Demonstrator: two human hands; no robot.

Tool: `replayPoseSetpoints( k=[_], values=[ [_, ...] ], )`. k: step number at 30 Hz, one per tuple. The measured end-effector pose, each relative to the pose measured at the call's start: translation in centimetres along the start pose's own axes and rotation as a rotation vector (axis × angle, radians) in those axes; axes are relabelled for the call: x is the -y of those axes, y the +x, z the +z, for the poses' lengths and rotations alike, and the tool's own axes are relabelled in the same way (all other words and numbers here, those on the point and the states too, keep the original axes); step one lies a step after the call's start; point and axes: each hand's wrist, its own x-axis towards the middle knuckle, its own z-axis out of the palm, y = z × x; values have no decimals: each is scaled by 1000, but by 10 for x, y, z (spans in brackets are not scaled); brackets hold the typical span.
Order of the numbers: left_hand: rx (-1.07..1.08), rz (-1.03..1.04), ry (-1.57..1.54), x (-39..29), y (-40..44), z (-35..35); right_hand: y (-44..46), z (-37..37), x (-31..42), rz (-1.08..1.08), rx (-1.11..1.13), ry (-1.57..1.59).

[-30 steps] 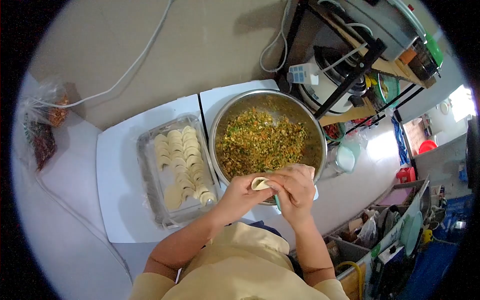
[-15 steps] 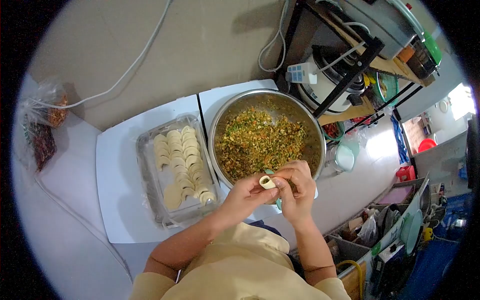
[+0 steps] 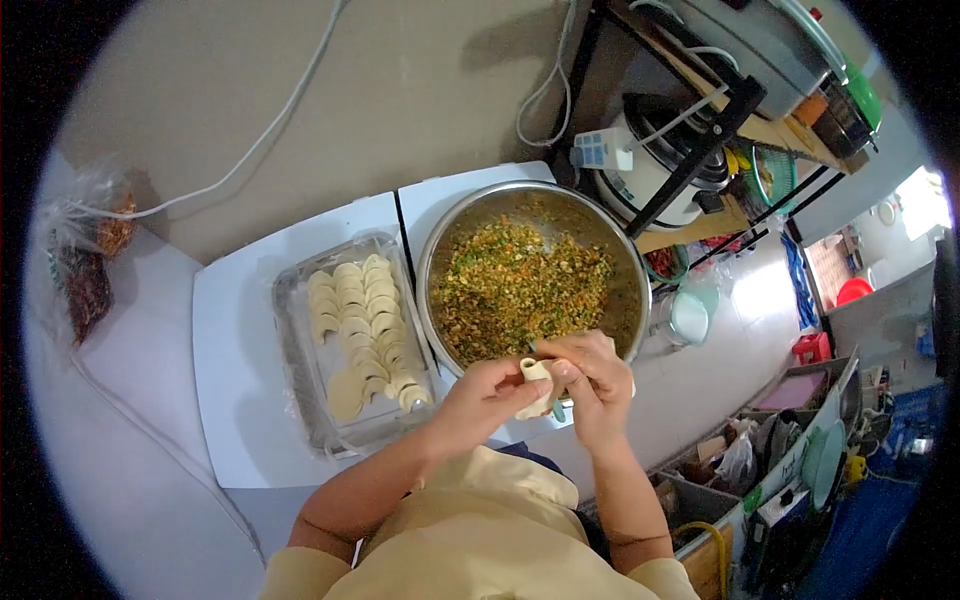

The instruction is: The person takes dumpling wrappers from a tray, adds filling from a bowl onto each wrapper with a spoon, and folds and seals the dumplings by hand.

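My left hand (image 3: 492, 393) is closed around a pale dumpling (image 3: 536, 372) whose wrapper is folded up into a tube, with a small opening at the top. My right hand (image 3: 592, 385) pinches the wrapper's right edge. Bits of a light green tool (image 3: 559, 411) show by the right fingers; most of it is hidden, so its kind is unclear. Just beyond both hands stands a large steel bowl (image 3: 432, 250) of chopped filling (image 3: 525, 285) in green, orange and yellow. Left of the bowl, a clear plastic-lined tray (image 3: 305, 395) holds overlapping rows of round dough wrappers (image 3: 350, 300).
The tray and bowl rest on a white table (image 3: 235, 350) against a wall. At the back right, a black-framed shelf (image 3: 690, 165) carries a rice cooker (image 3: 650, 180) and a power strip (image 3: 603, 150). A plastic bag (image 3: 85, 260) hangs at the far left.
The wrapper has turned more upright and its opening has narrowed. My right fingers have shifted slightly down along its edge, and more of the wrapper shows below them.
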Motion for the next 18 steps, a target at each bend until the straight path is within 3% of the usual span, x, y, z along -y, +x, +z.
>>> replayPoseSetpoints(
  k=[2,4,11,13,18],
  values=[
    [5,57,19,0,0,0,0,0,2,101,-4,107],
    [12,112,38,-1,0,-1,1,-3,2,-14,70,-57],
    [53,38,53,0,0,-5,-1,-3,-6,-39,21,-38],
    [60,26,61,0,0,-7,3,-7,-1,235,127,168],
    [111,-49,-34,-3,-2,-6,1,-2,-5,162,149,140]
  ],
)
